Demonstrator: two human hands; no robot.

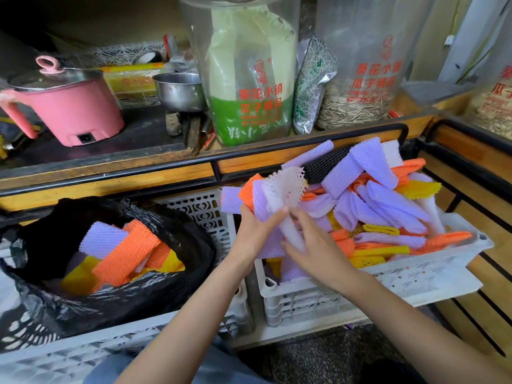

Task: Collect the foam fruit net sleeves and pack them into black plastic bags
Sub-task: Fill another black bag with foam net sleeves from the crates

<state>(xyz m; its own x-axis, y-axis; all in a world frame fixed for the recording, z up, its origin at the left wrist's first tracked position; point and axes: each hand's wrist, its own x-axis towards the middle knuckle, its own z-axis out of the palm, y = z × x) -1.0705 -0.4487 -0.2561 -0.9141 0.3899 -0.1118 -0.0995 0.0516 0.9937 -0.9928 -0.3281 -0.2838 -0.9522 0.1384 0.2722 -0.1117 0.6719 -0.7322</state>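
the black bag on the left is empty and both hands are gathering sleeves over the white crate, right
Not empty: the head view shows the black bag already holding orange, purple and yellow sleeves. The left hand and right hand are indeed gathering sleeves over the white crate.

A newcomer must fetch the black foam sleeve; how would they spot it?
Find the white crate on the right, heaped with foam sleeves. At the heap's far edge lies the black sleeve, the only dark one among purple, orange and yellow.
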